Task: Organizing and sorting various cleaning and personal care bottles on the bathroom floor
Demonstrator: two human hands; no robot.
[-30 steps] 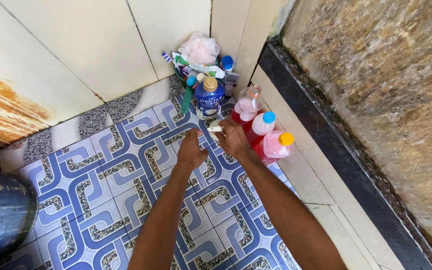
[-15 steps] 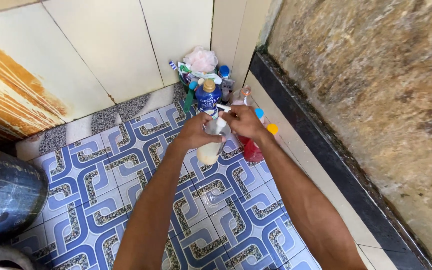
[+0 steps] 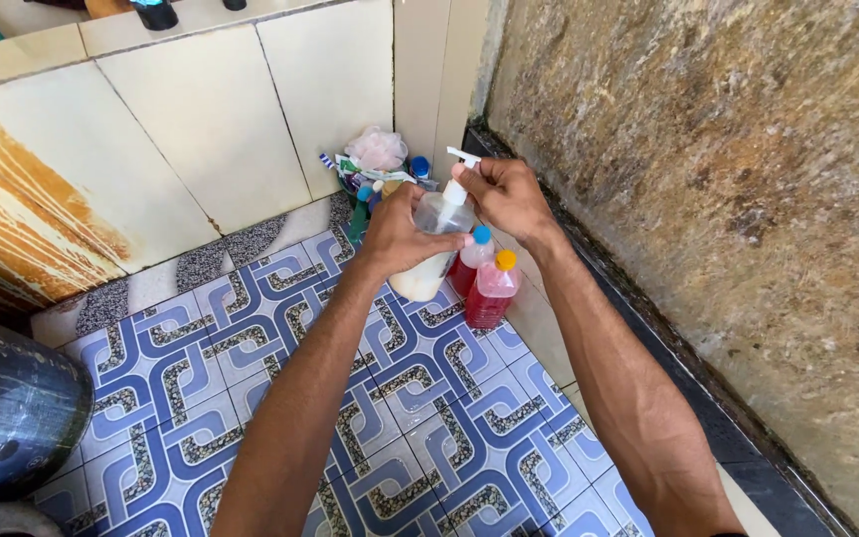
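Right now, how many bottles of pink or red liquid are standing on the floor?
2 show: the blue-capped bottle and the yellow-capped bottle, side by side by the wall ledge. The hands and the pump bottle may hide more behind them.

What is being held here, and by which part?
A clear pump bottle: the left hand wraps its body, and the right hand grips the white pump head.

We've lifted the pump bottle (image 3: 432, 239) off the floor, left hand (image 3: 400, 234) now wrapping its body, right hand (image 3: 509, 194) moved up onto the pump head.
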